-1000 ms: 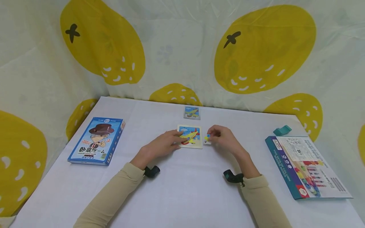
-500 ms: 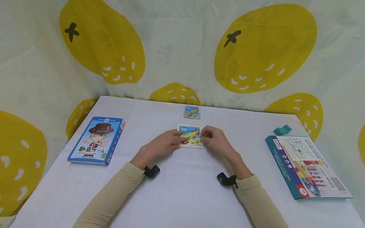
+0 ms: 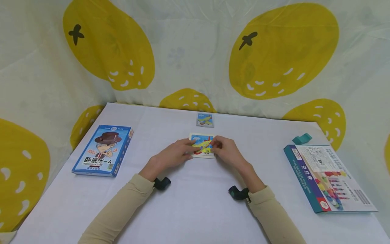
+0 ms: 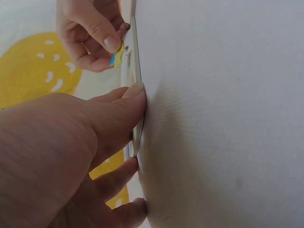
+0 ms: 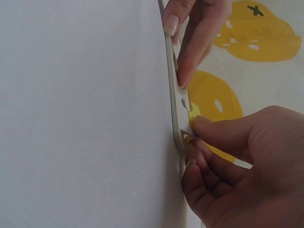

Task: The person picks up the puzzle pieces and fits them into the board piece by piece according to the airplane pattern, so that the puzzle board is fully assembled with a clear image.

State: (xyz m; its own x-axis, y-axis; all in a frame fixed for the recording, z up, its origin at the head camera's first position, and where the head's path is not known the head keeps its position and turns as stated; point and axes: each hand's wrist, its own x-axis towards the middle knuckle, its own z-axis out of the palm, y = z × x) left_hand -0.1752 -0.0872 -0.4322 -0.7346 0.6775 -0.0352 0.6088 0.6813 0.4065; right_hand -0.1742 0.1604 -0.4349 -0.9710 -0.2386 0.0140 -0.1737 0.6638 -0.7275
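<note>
A small jigsaw puzzle board [image 3: 203, 156] with a yellow airplane picture and a pale border lies mid-table. My left hand [image 3: 173, 151] rests at its left side, fingers reaching over the picture and thumb at the near edge. Between thumb and fingers my right hand [image 3: 228, 150] pinches a yellow and blue puzzle piece [image 4: 118, 55], tilted close over the board's right part. In the right wrist view the yellow of the piece [image 5: 195, 111] shows at the thumb tip. Fingers hide part of the picture.
Behind the board lies a small airplane picture card [image 3: 205, 120]. A blue game box [image 3: 103, 150] sits at the left. To the right are a bead-set box [image 3: 330, 179] and a teal object [image 3: 302, 139]. A fruit-print curtain [image 3: 192, 51] hangs behind the white table [image 3: 189, 210].
My right hand has moved left with the puzzle piece, from beside the board to over its right part. The left hand has stayed in place.
</note>
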